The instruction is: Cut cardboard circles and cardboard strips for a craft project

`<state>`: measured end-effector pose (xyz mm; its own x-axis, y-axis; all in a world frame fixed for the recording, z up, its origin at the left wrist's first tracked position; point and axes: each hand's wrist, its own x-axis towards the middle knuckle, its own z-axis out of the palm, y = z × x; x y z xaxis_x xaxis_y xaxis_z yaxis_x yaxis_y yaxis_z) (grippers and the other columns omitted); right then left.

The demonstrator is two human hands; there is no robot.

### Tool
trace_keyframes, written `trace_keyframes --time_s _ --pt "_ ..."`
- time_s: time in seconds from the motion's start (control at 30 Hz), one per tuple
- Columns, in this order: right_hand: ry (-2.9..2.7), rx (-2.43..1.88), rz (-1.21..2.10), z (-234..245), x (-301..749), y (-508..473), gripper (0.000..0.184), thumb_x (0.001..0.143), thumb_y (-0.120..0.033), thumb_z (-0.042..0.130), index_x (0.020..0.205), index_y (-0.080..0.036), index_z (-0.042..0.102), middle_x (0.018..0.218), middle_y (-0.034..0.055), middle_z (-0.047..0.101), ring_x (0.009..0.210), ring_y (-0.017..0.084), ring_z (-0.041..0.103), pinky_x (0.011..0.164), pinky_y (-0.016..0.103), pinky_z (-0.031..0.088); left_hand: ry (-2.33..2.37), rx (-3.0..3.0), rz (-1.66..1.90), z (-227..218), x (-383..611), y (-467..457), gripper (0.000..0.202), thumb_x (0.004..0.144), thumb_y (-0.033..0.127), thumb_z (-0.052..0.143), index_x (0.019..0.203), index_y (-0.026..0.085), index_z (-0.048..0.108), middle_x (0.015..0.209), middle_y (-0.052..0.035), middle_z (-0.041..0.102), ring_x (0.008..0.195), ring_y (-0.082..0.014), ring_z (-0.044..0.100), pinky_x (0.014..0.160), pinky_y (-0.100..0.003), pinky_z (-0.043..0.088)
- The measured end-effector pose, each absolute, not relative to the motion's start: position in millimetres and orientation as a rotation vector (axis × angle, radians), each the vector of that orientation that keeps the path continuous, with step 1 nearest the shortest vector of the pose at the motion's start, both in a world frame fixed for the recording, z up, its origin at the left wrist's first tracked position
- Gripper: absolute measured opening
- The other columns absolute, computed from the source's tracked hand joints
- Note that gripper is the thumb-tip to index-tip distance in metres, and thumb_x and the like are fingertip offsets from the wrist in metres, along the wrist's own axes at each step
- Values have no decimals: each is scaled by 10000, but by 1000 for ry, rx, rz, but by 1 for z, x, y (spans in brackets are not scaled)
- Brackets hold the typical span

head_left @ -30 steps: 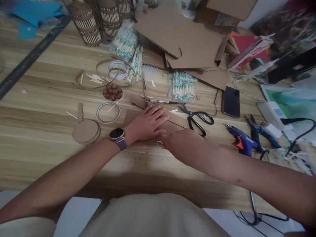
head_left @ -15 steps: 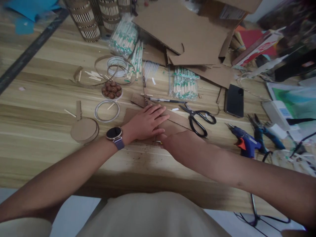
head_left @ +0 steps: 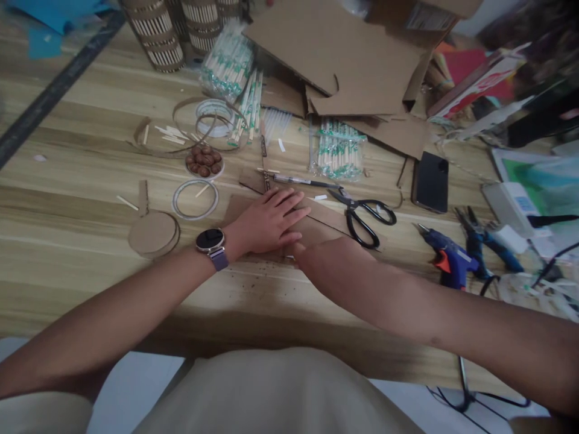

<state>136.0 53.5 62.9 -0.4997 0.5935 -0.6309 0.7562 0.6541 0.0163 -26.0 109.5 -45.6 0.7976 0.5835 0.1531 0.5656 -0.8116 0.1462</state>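
Observation:
My left hand (head_left: 266, 222) lies flat with fingers spread on a brown cardboard piece (head_left: 326, 218) near the table's front. A watch (head_left: 209, 240) is on that wrist. My right arm crosses in from the right, and my right hand (head_left: 310, 252) rests on the same cardboard just below the left hand. Its fingers are tucked under the left palm and hidden. Something small and pale shows at its tip; I cannot make it out.
Black scissors (head_left: 362, 217) and a pen (head_left: 298, 181) lie just beyond the cardboard. To the right lie a blue glue gun (head_left: 446, 259), pliers (head_left: 484, 241) and a phone (head_left: 429, 181). On the left lie a cardboard disc (head_left: 152, 232), a tape ring (head_left: 195, 199) and a bowl of nuts (head_left: 204, 161). Behind are chopstick packs (head_left: 337, 158) and cardboard sheets (head_left: 344, 54).
The view has shifted slightly. Both hands stay on the cardboard in nearly the same place.

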Motion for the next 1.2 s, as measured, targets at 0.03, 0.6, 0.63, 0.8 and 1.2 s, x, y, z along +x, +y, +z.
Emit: trace_keyframes --time_s 0.03,0.6,0.63,0.8,1.2 --pt "2243 1037 -327 63 137 53 455 794 111 518 1184 -45 690 793 176 770 772 373 780 571 396 599 919 2888 294 -46 -27 110 591 1050 489 433 1520 133 461 1615 -193 393 1491 -361 342 1221 -536 256" --pt "2164 1037 -181 66 144 43 430 909 20 498 1299 -100 635 823 150 785 721 310 781 507 316 544 917 2920 273 -43 -26 110 592 1047 484 441 1515 124 471 1597 -211 413 1476 -370 361 1211 -536 272" --pt "2157 1038 -181 66 144 43 453 886 41 508 1295 -103 637 830 145 786 726 303 782 510 305 541 915 2920 271 -43 -26 110 591 1047 481 439 1516 122 470 1596 -213 413 1477 -373 360 1211 -540 271" --pt "2195 1031 -166 64 148 42 436 891 25 490 1275 -107 647 844 143 787 743 319 781 497 327 547 910 2913 272 -42 -26 109 594 1052 480 425 1515 110 468 1594 -221 412 1478 -378 360 1216 -549 268" --pt "2162 1031 -127 63 156 39 477 871 44 481 1292 -117 638 881 155 787 753 306 778 496 306 522 903 2920 291 -45 -25 110 597 1047 490 433 1510 114 471 1596 -220 411 1479 -368 361 1216 -547 268"
